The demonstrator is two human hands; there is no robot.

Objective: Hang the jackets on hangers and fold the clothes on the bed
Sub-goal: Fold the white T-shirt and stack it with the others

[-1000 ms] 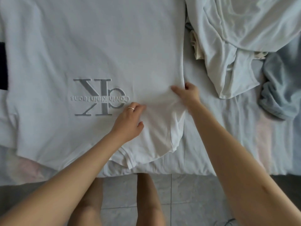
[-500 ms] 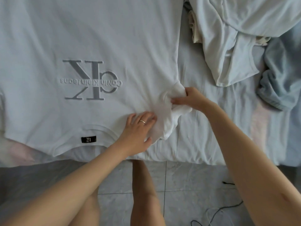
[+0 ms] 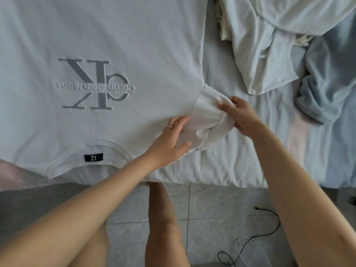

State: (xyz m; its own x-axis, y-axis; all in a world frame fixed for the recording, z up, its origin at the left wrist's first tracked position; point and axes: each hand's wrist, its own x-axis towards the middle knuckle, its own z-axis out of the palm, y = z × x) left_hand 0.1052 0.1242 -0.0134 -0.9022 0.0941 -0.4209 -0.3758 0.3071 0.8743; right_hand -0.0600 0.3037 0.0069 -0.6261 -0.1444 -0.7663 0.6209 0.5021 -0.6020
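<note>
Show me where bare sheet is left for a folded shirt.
Free: the sheet between sleeve, right arm and bed edge; a narrow strip between T-shirt and white pile. Crowded: upper right, where pile and blue garment lie.

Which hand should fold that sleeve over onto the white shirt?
Probably the right hand: it pinches the sleeve at its outer end. The left hand lies with straight fingers by the shoulder seam, better placed to steady the white shirt.
</note>
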